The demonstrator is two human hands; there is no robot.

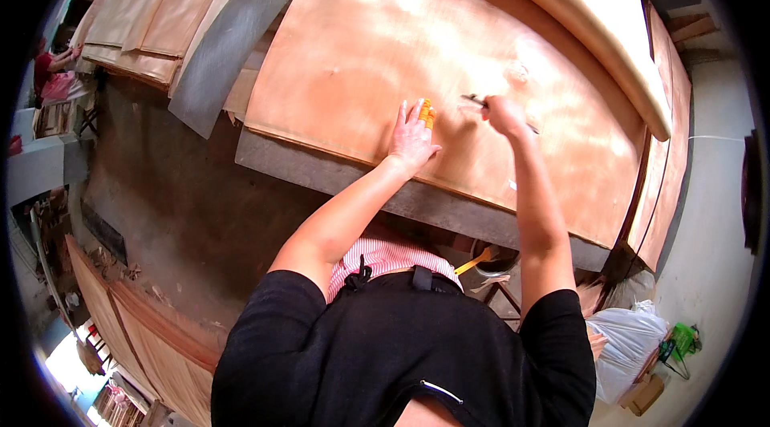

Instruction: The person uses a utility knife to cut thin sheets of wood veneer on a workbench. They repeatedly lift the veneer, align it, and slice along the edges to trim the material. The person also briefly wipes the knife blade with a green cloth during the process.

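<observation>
A large stack of thin reddish-tan wood veneer sheets (337, 66) covers the bench in front of me. My left hand (413, 140) lies on the top sheet near its front edge, palm down with fingers stretched out. Orange tape (427, 113) is wrapped round some of its fingers. To the right, my right hand (505, 116) is closed round a slim dark hand tool (475, 99). One end of the tool points left over the sheet and the other shows past the heel of the hand; its exact kind is unclear. A pale patch (517, 72) marks the wood beyond this hand.
A rolled-back veneer sheet (577, 18) curves along the far side. At the left, a grey metal sheet (220, 58) leans beside more stacked veneer (152, 10). Below the bench's grey edge (321, 166) stands a bucket with a yellow handle (477, 260). A white plastic bag (630, 347) sits lower right.
</observation>
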